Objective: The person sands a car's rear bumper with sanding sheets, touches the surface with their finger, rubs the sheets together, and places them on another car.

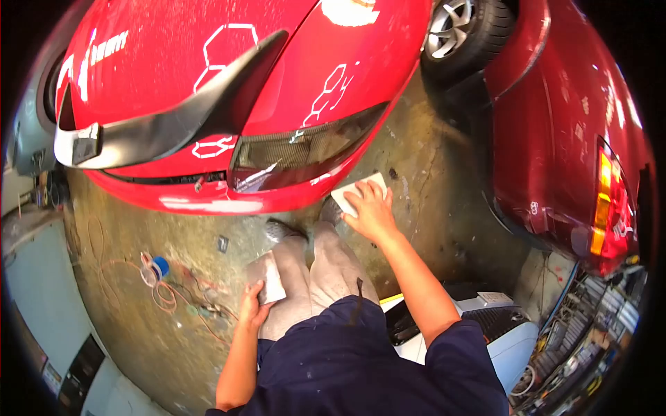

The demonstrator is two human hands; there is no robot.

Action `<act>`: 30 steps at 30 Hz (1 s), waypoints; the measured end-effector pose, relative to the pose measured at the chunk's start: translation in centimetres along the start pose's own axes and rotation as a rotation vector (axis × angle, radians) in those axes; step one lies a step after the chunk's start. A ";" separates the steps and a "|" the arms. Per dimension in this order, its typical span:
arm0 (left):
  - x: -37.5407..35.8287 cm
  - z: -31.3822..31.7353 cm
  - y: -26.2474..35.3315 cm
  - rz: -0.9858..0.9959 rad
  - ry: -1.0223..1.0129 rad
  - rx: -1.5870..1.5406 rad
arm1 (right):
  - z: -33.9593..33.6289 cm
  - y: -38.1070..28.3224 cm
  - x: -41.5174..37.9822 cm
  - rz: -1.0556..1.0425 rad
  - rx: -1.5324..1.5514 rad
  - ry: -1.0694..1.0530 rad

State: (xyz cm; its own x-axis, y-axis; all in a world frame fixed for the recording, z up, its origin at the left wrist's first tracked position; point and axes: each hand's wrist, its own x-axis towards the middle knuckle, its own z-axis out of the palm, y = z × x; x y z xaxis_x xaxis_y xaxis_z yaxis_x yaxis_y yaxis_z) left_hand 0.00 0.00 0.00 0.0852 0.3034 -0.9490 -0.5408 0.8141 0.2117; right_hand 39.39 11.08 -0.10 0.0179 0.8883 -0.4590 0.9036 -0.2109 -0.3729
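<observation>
Hands both loaded. Right hand point(372, 211), arm stretched forward, fingers spread flat over a pale rectangular sanding sheet point(354, 193) just beside the glossy red car body point(347, 76). Left hand point(253, 305) low by the thigh, closed round a grey dusty rectangular sanding block point(268, 276), thumb on its edge.

Two hands: left hand point(253, 305), right hand point(371, 211). Two sanding pads, one per hand: grey pad point(267, 277), pale pad point(357, 191). Two red cars: bright red car point(208, 83), dark red car point(562, 132). One wheel point(465, 28). One black spoiler point(173, 121). One orange cord point(163, 295). One blue tape roll point(160, 266).
</observation>
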 end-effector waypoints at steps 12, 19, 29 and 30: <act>3.6 -0.5 -10.3 -0.097 0.074 -0.229 | 4.1 2.3 4.4 -0.156 -0.141 0.137; 3.9 -0.5 -11.5 -0.152 0.080 -0.192 | 4.3 3.0 5.5 -0.211 -0.144 0.197; 4.1 -0.6 -11.7 -0.157 0.104 -0.148 | 4.7 3.3 6.2 -0.229 -0.156 0.196; 4.0 -0.5 -11.6 -0.156 0.106 -0.148 | 4.6 3.3 6.1 -0.229 -0.157 0.196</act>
State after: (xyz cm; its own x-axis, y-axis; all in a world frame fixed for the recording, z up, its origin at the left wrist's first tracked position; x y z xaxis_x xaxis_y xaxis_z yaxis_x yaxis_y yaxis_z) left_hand 6.24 -8.50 -6.41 0.0932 0.1196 -0.9884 -0.6453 0.7633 0.0315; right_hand 40.48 13.97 -7.85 -0.1250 0.9700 -0.2087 0.9483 0.0549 -0.3125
